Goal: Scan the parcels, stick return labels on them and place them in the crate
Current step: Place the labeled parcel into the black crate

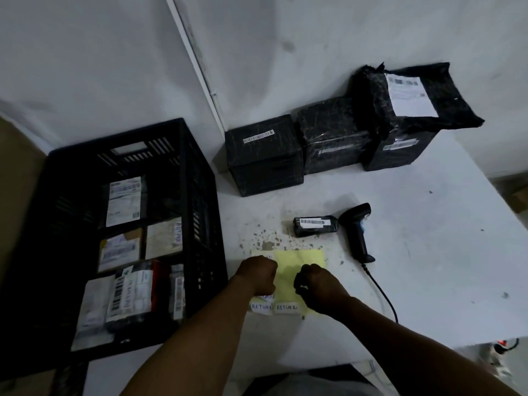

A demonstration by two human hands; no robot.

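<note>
A yellow backing sheet (297,264) with white RETURN labels (285,307) lies on the white table (428,267) in front of me. My left hand (258,277) rests curled on the sheet's left side, over some labels. My right hand (315,284) is curled over the sheet's right part; what its fingers pinch is hidden. A small black parcel (314,225) with a barcode lies just beyond the sheet. Beside it lies a black handheld scanner (357,232). The black crate (125,232) on the left holds several labelled parcels.
Three black wrapped boxes (264,155) (333,138) (400,150) stand in a row at the back by the wall, with a black bag parcel (414,95) on top of the right one. The scanner's cable (383,295) runs toward the table's front edge.
</note>
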